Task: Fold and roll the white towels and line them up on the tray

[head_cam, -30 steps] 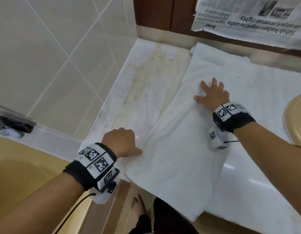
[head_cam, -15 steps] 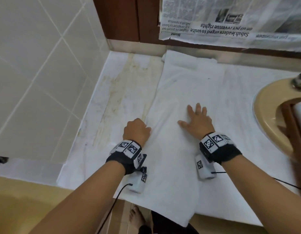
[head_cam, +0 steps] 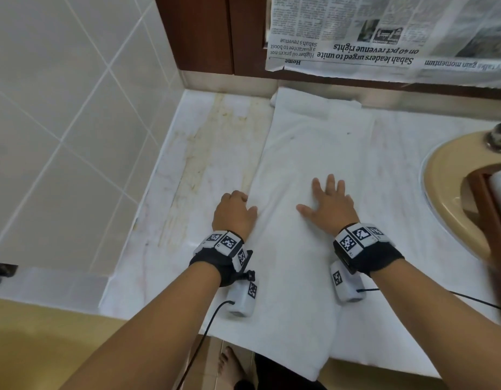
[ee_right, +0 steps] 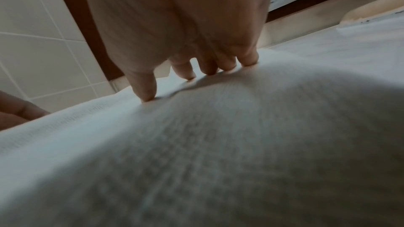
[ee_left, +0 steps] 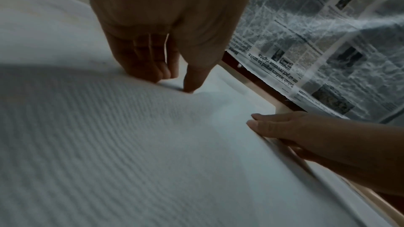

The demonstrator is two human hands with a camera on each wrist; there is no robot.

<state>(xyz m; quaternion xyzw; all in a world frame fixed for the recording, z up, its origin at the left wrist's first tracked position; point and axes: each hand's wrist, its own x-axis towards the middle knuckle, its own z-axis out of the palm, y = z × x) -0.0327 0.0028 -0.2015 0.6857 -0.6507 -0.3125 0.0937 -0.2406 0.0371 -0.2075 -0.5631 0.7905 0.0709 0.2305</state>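
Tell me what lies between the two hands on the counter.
Only a bare stretch of the white towel, flat between the left hand and right hand; the head view shows it.

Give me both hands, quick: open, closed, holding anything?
Left hand: fingers curled, pinching the left edge of the white towel.
Right hand: open, fingers spread, pressing flat on the towel.

Open marble left; basin right.
Bare countertop [head_cam: 210, 164] left of towel [head_cam: 305, 153]; tiled wall [head_cam: 75, 108] beyond, sink [head_cam: 451, 175] right.
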